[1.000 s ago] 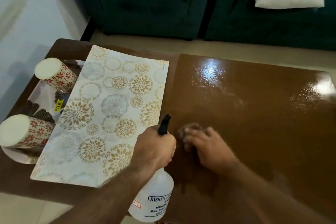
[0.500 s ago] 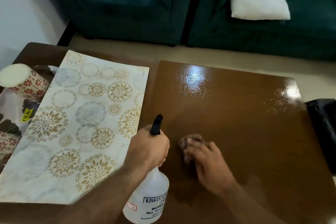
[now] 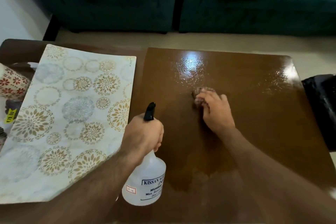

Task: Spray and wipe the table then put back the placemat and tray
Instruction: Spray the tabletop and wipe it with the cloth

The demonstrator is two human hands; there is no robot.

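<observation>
The table [image 3: 236, 132] is being wiped right now, and the wiping spot has moved. The right hand [image 3: 216, 111] is pressed flat on a small brownish cloth [image 3: 201, 94], fingers curled over it, and it has slid away from the person toward the middle of the table since half a second ago, when it was closer to the near edge. That means the near part may be done and the far part comes next. The far part looks wet and shiny with spray drops [image 3: 189, 71], so I think there is more wiping to do there. The left hand [image 3: 143, 136] is closed tight round the neck of the clear spray bottle [image 3: 145, 180], with the black nozzle [image 3: 150, 112] poking up above it, and the bottle has stayed in about the same place. Just left of that hand lies the flower-pattern placemat [image 3: 69, 118], moved off to the side and lying partly over the white tray [image 3: 33, 64], which holds a red and white cup [image 3: 12, 83]. So putting them back is not done yet. The brown top to the right of the placemat is bare, with lots of room to sweep the cloth. A black thing [image 3: 321, 107] sits past the right edge, so the cloth hand should slow down there.
</observation>
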